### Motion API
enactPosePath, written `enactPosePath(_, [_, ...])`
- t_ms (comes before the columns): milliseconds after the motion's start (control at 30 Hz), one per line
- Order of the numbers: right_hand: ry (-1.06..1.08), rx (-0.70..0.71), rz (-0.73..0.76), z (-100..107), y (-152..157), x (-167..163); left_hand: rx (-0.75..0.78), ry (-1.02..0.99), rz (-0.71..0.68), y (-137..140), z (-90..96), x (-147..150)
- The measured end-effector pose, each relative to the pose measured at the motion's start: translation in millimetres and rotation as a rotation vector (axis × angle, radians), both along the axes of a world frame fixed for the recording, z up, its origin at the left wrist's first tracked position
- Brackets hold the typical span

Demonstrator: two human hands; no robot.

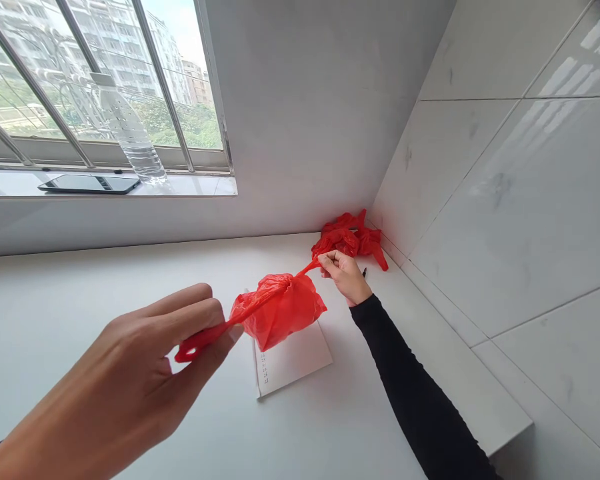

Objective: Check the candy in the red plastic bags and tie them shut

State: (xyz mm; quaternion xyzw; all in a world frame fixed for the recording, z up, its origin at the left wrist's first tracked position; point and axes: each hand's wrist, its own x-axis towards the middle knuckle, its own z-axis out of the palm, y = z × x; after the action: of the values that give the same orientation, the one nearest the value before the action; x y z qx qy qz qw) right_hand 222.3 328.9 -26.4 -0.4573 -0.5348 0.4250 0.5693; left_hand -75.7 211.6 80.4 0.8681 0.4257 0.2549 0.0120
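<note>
Red plastic bag (293, 313) at frame centre, overlapping a pale book (297, 367); contact can't be told. Left hand (140, 367), lower left: fingers pinched on 1 twisted end. Right hand (344, 275), right of centre: fingers pinched on the other. Bag drawn taut between. Best handling, I judge: even tension, slow pull, ease off if thin film stretches. Book's left edge: dark vertical characters, too small to read. Bottle (133, 130), upper left: no legible brand.
</note>
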Motion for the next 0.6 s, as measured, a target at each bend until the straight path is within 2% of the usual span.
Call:
enactPosePath(67, [0.047, -0.009, -0.032, 0, -1, -1, 0.026, -0.062, 0.047, 1, 1.6, 1])
enactPosePath(167, [0.129, -0.006, -0.065, 10, -10, -2, 0.041, -0.172, 0.141, 5, 2.8, 2])
enactPosePath(333, [0.204, -0.017, 0.004, 31, -28, -4, -0.024, -0.322, 0.199, 14, 2.4, 11])
enactPosePath(400, [0.204, -0.026, 0.049, 35, -33, -7, -0.088, -0.359, 0.160, 14, 2.0, 20])
enactPosePath(500, [0.167, -0.016, 0.094, 41, -44, -13, -0.174, -0.432, 0.014, 9, -2.2, 39])
enactPosePath(567, [0.117, -0.002, 0.108, 45, -53, -15, -0.207, -0.446, -0.050, 5, -11.7, 57])
enactPosePath(600, [0.094, 0.000, 0.111, 47, -58, -15, -0.221, -0.434, -0.040, 4, -19.5, 67])
